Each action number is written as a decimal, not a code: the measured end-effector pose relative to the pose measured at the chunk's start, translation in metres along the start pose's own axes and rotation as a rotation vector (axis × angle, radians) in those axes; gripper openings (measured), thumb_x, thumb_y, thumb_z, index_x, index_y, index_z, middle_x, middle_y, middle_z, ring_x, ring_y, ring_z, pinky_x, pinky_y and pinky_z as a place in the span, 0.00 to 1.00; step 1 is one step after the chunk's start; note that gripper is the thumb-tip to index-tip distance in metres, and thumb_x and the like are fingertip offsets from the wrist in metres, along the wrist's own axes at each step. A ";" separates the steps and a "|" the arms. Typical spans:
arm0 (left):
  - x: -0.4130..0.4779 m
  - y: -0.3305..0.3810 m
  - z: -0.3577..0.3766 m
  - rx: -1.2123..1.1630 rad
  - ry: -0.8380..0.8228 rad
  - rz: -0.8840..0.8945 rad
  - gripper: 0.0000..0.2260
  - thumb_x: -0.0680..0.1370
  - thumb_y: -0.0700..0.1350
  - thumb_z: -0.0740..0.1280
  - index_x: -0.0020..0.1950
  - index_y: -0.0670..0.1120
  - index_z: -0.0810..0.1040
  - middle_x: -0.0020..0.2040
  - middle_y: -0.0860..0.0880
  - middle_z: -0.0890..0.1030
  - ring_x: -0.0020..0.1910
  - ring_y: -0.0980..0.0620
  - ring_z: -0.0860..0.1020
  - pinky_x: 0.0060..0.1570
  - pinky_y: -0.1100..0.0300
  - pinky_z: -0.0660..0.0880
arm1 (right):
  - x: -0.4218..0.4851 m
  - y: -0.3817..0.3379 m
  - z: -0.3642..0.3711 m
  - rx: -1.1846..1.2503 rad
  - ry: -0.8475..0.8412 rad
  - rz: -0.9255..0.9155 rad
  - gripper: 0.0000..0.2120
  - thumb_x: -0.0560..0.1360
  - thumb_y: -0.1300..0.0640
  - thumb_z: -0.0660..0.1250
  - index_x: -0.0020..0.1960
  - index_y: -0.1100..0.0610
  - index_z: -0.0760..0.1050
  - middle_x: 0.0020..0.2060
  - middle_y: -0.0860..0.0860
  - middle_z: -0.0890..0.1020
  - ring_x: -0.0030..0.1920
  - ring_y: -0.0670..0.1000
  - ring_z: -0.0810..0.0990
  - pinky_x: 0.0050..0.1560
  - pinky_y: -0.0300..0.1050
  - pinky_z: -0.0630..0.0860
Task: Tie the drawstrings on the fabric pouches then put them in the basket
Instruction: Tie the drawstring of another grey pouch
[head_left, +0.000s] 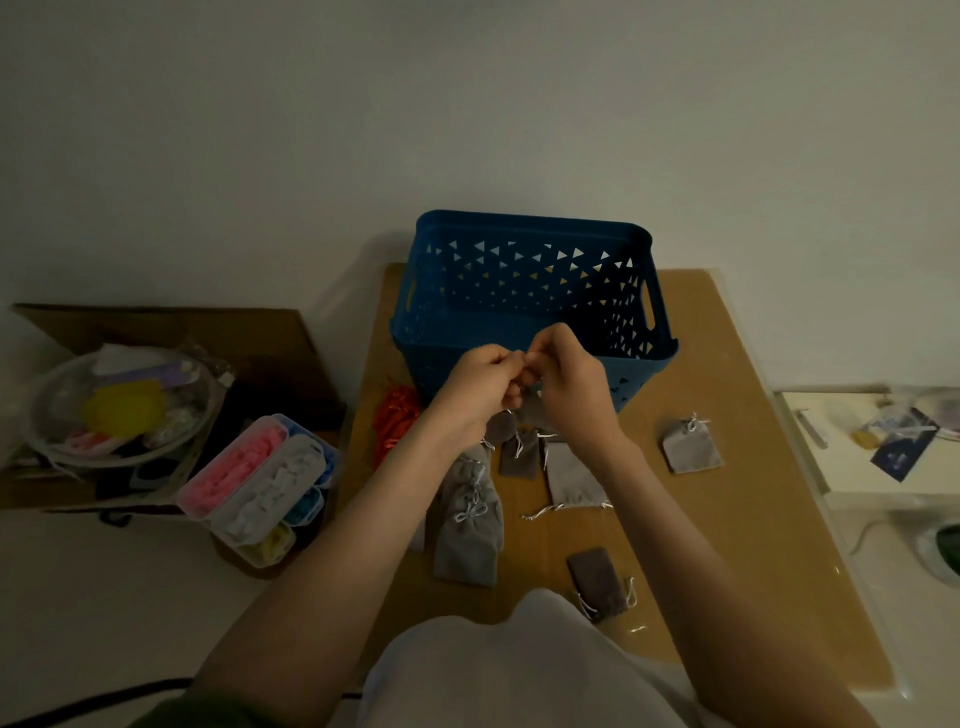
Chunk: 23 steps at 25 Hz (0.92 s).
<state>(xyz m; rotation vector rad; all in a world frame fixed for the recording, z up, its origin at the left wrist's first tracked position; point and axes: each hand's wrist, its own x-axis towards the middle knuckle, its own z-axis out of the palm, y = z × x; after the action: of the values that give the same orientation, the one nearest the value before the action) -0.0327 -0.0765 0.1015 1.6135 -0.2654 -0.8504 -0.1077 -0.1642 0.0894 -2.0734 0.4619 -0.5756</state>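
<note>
Just in front of the basket, both hands meet above the table. The left hand and right hand are knuckle to knuckle, their fingers curled and their fingertips pinched together at the top of a grey pouch. The pouch hangs below them, mostly hidden. The strings in that pinch are too small to make out.

The blue basket stands at the far edge of the table, against the wall, with its near rim just behind the hands.

More pouches lie on the table:
- A heap of grey ones lies under the left forearm, and the top one shows a tied bow.
- A small dark pouch lies below the hands.
- A flat pouch lies under the right wrist, its strings trailing loose.
- A tied pouch lies apart on the right.
- Another dark pouch lies near the front edge.
- An orange bundle sits left of the basket, by the left hand.

Off the table to the left sits a clear box of pink, white, blue and yellow bits. Beyond it is a clear bowl holding something yellow.
</note>
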 end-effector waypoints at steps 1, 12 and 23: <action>0.000 0.002 -0.003 0.061 -0.018 0.013 0.08 0.82 0.42 0.59 0.45 0.43 0.75 0.37 0.47 0.75 0.32 0.55 0.69 0.34 0.61 0.70 | 0.003 0.001 -0.002 0.014 -0.009 0.002 0.04 0.78 0.66 0.61 0.47 0.59 0.68 0.34 0.48 0.76 0.36 0.49 0.77 0.37 0.43 0.72; -0.001 -0.003 0.002 0.156 0.227 0.292 0.05 0.80 0.44 0.64 0.46 0.48 0.79 0.42 0.51 0.81 0.42 0.55 0.79 0.42 0.61 0.76 | 0.008 0.000 0.004 0.304 -0.066 0.283 0.10 0.80 0.58 0.61 0.39 0.55 0.72 0.31 0.49 0.77 0.30 0.43 0.71 0.35 0.39 0.67; -0.013 0.003 0.012 -0.064 0.304 0.309 0.09 0.80 0.41 0.62 0.40 0.46 0.76 0.39 0.50 0.78 0.40 0.56 0.76 0.42 0.62 0.74 | 0.002 -0.008 0.015 0.065 0.153 0.018 0.07 0.79 0.61 0.61 0.42 0.58 0.69 0.31 0.44 0.74 0.30 0.40 0.72 0.30 0.33 0.65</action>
<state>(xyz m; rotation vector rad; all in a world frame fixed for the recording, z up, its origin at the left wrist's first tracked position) -0.0486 -0.0780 0.1096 1.5660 -0.2600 -0.3686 -0.0967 -0.1513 0.0898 -1.9698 0.5427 -0.7324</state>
